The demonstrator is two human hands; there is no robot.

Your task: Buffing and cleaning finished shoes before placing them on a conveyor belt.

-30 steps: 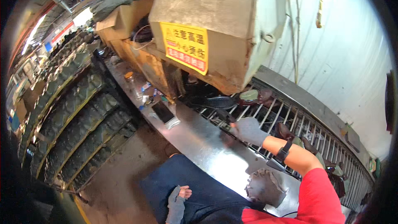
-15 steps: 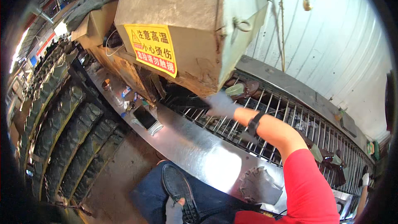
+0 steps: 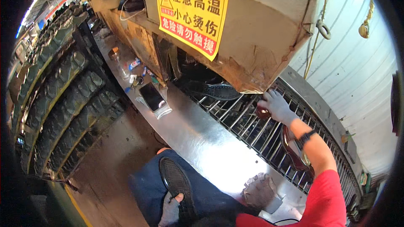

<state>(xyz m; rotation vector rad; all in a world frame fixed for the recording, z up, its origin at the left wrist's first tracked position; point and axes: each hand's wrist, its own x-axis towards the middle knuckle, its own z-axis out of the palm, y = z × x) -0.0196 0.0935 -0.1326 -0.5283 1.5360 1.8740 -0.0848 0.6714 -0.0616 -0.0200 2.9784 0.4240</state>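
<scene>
My left hand [image 3: 170,211], in a grey glove with a bare thumb tip, grips a black shoe [image 3: 176,180] that rests on my dark-trousered lap with its patterned sole up. Stretched out over a rack of metal rods [image 3: 235,122], my right hand [image 3: 278,106] in a grey glove has its fingers curled over a dark red, glossy shoe [image 3: 262,112], mostly hidden by the hand. Another dark red shoe [image 3: 294,149] lies on the rods, partly behind my right forearm. Farther left, a black shoe [image 3: 212,91] lies sole up at the hood opening.
A large metal hood [image 3: 261,29] with a yellow warning label overhangs the rods. The metal ledge [image 3: 185,130] before me carries a phone [image 3: 152,96] on a pale cloth and a crumpled grey cloth [image 3: 259,190]. A tiered rack of dark shoes [image 3: 63,113] stands at left.
My view has shifted, bringing the hood closer. My right hand, blurred at the hood's edge before, is now over a dark red shoe. The black shoe at the opening shows clearly. My left hand keeps its grip.
</scene>
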